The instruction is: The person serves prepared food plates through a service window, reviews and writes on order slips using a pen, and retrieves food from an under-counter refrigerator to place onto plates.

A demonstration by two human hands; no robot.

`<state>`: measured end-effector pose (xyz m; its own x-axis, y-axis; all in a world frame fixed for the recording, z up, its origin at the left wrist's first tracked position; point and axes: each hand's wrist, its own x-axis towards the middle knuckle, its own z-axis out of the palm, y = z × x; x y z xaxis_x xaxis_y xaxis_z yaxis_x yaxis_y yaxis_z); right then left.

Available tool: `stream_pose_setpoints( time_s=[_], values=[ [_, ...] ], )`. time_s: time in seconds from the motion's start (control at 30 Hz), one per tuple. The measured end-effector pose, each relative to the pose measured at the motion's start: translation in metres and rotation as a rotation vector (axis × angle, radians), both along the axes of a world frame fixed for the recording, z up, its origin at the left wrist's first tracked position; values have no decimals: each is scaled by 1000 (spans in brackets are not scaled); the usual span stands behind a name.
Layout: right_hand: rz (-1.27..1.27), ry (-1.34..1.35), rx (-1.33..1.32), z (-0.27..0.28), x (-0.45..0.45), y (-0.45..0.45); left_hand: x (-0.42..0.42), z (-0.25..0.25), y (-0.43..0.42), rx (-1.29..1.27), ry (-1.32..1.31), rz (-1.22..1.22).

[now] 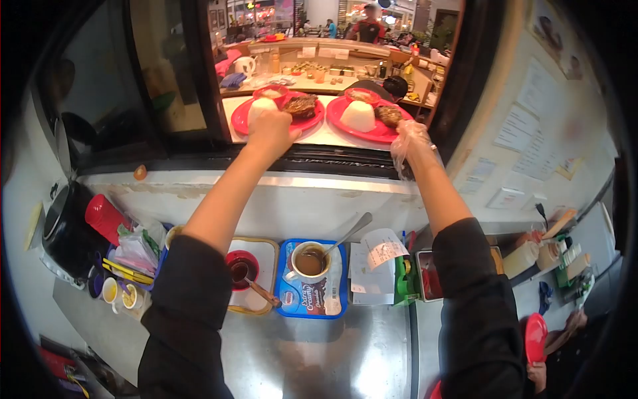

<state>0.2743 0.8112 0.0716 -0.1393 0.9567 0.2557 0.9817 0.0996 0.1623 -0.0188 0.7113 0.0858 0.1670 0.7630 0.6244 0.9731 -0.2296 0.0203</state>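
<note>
Both my arms reach through a serving window. My left hand point(272, 135) is closed at the near edge of a red plate point(238, 121), which holds a white rice mound point(262, 108), a grilled piece of meat point(302, 106) and a small red bowl point(270, 92). In a clear plastic glove, my right hand point(413, 145) grips the near right edge of a second red plate point(339, 124). That one carries another rice mound point(357, 118), a browned meat piece point(389, 116) and a small bowl point(361, 96). Both plates rest on the white ledge point(324, 137); my fingertips are partly hidden.
Below the window, a mug of brown sauce point(310, 262) with a spoon stands on a blue ice cream lid point(309, 302). A red bowl of dark sauce point(240, 266) sits left of it. At lower right, another person's hands hold a red plate point(535, 339).
</note>
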Motion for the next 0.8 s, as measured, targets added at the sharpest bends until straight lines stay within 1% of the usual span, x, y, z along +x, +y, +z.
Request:
stream_pose_setpoints(
  time_s=[0.03, 0.07, 0.1, 0.13, 0.17, 0.2, 0.23, 0.27, 0.3, 0.33, 0.37, 0.43, 0.47, 0.5, 0.57, 0.6, 0.67, 0.7, 0.77, 0.8],
  values=[
    [88, 65, 27, -10, 11, 5, 7, 5, -23, -2, -57, -55],
    [243, 290, 92, -1, 15, -30, 15, 9, -51, -2, -112, -116],
    [450, 811, 6, 12, 19, -81, 22, 12, -82, -6, -160, -252],
    [599, 1253, -174, 29, 22, -133, 29, 16, -119, -11, -207, -390],
    [678, 1440, -313, 50, 28, -190, 41, 23, -166, -91, -225, -399],
    [797, 1211, -204, 47, 45, -215, 49, 24, -210, -299, -346, -399],
    [881, 965, -89, 50, 70, -238, 55, 25, -249, -406, -399, -537],
    [835, 948, -24, 77, 94, -273, 52, 16, -280, -722, -348, -513],
    [724, 859, -177, 114, 115, -320, 53, 8, -306, -840, -351, -681],
    [599, 782, -327, 141, 139, -360, 54, -11, -330, -1011, -422, -688],
    [541, 778, -259, 155, 170, -383, 64, -17, -353, -1101, -462, -658],
    [561, 1337, 16, 180, 235, -413, 87, -36, -391, -1212, -681, -568],
    [508, 1353, 171, 199, 269, -417, 101, -36, -403, -1208, -648, -602],
    [463, 1366, 309, 221, 302, -420, 117, -36, -419, -1195, -642, -580],
    [653, 1627, 416, 252, 371, -435, 152, -32, -434, -1169, -640, -557],
    [661, 1624, 424, 263, 408, -438, 170, -29, -437, -1177, -636, -549],
    [874, 1949, 535, 285, 483, -440, 211, -22, -441, -1170, -633, -544],
    [890, 1944, 537, 293, 512, -438, 232, -19, -440, -1132, -625, -545],
    [895, 2031, 744, 305, 563, -432, 268, -15, -439, -1087, -618, -535],
    [894, 2054, 757, 313, 585, -429, 283, -17, -438, -1074, -644, -537]
  ],
)
